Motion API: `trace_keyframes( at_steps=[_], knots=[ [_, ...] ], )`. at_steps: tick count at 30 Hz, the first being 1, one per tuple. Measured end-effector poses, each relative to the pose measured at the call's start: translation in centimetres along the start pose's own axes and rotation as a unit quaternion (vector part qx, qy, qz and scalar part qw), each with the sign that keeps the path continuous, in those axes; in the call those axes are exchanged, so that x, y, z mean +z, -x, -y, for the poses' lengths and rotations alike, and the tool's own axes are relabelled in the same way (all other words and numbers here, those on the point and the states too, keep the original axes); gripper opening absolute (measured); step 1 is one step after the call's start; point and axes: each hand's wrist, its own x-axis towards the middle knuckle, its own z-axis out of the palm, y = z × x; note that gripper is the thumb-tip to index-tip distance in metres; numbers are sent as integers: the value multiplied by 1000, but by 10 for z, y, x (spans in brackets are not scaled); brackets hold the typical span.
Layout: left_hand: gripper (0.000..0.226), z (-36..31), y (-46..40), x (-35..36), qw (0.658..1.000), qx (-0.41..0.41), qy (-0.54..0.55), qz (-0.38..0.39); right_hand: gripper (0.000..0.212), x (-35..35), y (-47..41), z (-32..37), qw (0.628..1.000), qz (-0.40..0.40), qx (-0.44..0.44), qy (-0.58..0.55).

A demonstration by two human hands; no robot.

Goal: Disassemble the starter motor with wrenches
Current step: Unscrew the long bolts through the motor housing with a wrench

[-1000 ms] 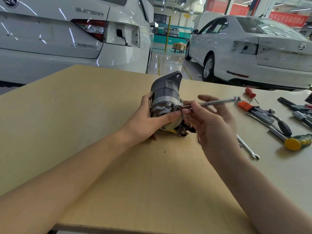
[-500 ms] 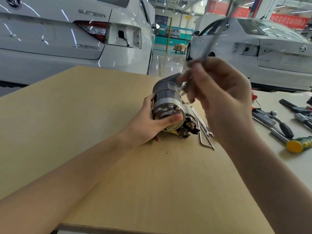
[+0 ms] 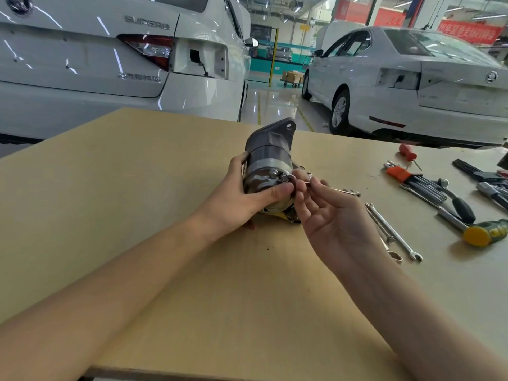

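Tan tabletop (image 3: 137,188), two white cars (image 3: 82,64) behind it, yellow-headed mallet (image 3: 483,232), red screwdriver (image 3: 408,154) and orange-holder hex keys (image 3: 412,178) at right.

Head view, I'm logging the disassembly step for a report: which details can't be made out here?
- Grey cylindrical starter motor: its near lower side is behind the left hand and right hand.
- Slim silver wrench: the head at the bolts sits behind the right fingers; seating unclear.
- Right grip: pinch, not readable beyond that.
- Black tools: cut by the right edge.
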Motion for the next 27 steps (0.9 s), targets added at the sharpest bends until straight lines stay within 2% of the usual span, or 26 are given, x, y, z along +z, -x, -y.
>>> trace_keyframes(
  at_steps=[3,10,12,13,14,16,19,20,22,23,24,25,27],
  knots=[
    [128,0,0,0,1000,2,-1,-2,10,-1,0,-1,998,-23,6,-50],
    [125,3,-1,0,1000,7,-7,6,15,-6,-1,-4,998,-30,-51,-6],
    [126,4,-3,-2,1000,8,-10,8,8,-5,-1,-2,993,-21,-103,57],
    [125,5,-3,-2,1000,7,-10,9,7,-4,-2,0,980,-17,-153,123],
    [122,6,-4,-3,1000,5,-10,9,9,-1,-2,4,955,-13,-212,207],
    [113,8,-5,-3,1000,-5,-13,4,13,10,-3,11,871,20,-318,375],
    [94,11,-7,-2,1000,3,-11,1,21,36,-10,15,729,110,-365,568],
    [81,12,-8,-2,1000,17,-15,5,22,42,-13,16,661,140,-365,641],
    [38,12,-9,-4,997,45,-57,13,23,49,-15,16,475,205,-354,779],
    [20,12,-9,-4,996,41,-72,10,24,51,-15,18,419,235,-349,805],
    [15,11,-8,-4,997,38,-71,7,24,52,-15,19,418,262,-356,794],
    [26,11,-8,-4,997,39,-60,10,23,53,-12,21,474,278,-368,751],
    [84,9,-6,-2,1000,17,-25,8,21,49,-5,26,693,253,-364,569]
  ],
)
